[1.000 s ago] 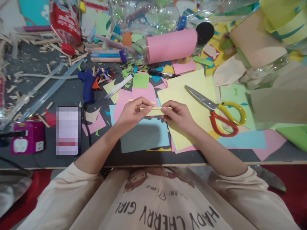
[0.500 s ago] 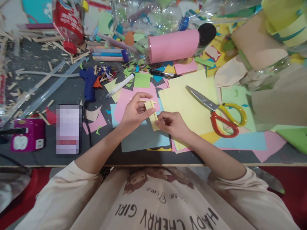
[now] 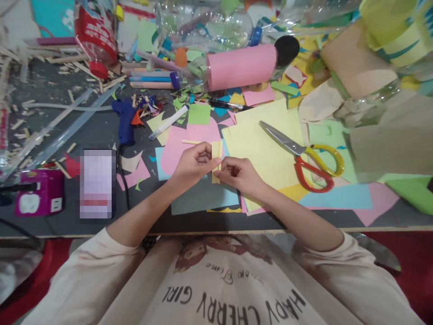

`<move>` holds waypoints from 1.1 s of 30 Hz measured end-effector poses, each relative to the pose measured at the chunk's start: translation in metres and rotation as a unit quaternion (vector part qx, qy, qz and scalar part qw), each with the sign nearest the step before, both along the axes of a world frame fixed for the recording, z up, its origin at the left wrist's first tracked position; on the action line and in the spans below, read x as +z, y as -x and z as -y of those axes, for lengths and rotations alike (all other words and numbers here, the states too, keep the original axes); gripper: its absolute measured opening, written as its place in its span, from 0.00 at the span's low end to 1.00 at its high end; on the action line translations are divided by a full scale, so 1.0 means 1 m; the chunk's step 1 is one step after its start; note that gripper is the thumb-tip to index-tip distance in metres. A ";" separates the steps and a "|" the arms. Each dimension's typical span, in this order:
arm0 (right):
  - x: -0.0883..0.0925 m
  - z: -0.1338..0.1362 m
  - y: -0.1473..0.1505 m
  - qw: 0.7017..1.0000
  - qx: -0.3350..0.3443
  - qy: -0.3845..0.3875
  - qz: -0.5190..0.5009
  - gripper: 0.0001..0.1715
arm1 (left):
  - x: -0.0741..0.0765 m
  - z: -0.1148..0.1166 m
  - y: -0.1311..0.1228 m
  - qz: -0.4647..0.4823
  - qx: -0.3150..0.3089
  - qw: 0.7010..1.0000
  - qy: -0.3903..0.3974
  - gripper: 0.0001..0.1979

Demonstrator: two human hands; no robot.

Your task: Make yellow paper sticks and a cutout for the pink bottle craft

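Observation:
Between my two hands is a small strip of yellow paper (image 3: pixel 216 149), upright in view with a fold line along its length. My left hand (image 3: pixel 198 160) pinches it from the left, thumb on its face and fingers curled behind. At its lower right edge my right hand (image 3: pixel 238 173) pinches it with thumb and forefinger. A thin yellow paper stick (image 3: pixel 190 141) lies just beyond my left fingers. Under the hands are a blue sheet (image 3: pixel 189 198) and pink paper (image 3: pixel 174 144). Yellow sheets (image 3: pixel 267 149) lie to the right.
Scissors (image 3: pixel 297 151) with red and yellow handles rest on the yellow sheets. A blue glue gun (image 3: pixel 125 119), a white marker (image 3: pixel 169 122) and a phone (image 3: pixel 97 183) lie left. Behind are a pink-wrapped bottle (image 3: pixel 241 67), a red-labelled bottle (image 3: pixel 96 36) and wood scraps.
The yellow strip has turned from slanting to nearly upright. My left fingers have curled in and lowered, uncovering more of the thin stick. My right hand keeps its pinch.

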State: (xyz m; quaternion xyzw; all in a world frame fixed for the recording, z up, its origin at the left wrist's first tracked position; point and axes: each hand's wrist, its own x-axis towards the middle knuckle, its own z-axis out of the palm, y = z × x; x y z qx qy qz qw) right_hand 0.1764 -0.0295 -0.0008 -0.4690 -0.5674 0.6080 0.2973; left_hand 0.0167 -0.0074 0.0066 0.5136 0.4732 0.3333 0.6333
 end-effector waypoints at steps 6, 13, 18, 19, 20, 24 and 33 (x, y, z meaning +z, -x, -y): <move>-0.004 0.000 -0.002 0.998 -0.014 0.034 -0.046 0.11 | 0.001 -0.001 0.002 0.006 0.009 1.000 0.018 0.16; -0.005 -0.002 -0.002 0.993 -0.020 0.062 -0.101 0.11 | -0.002 0.001 0.002 0.031 -0.022 0.998 0.049 0.14; -0.004 -0.003 -0.001 0.988 -0.022 0.086 -0.126 0.16 | -0.004 0.002 0.003 0.037 -0.039 0.997 0.051 0.16; -0.004 -0.003 -0.001 0.988 -0.021 0.087 -0.127 0.16 | -0.005 0.001 0.003 0.038 -0.043 0.997 0.048 0.16; -0.004 -0.003 -0.001 0.988 -0.022 0.085 -0.130 0.16 | -0.005 0.001 0.003 0.038 -0.046 0.997 0.041 0.17; -0.004 -0.005 -0.002 0.985 -0.043 0.080 -0.144 0.17 | -0.006 -0.004 0.005 0.014 -0.038 0.999 -0.027 0.16; -0.008 -0.014 -0.011 0.966 -0.148 0.055 -0.206 0.14 | 0.067 0.003 0.048 -0.121 0.130 0.931 -0.319 0.06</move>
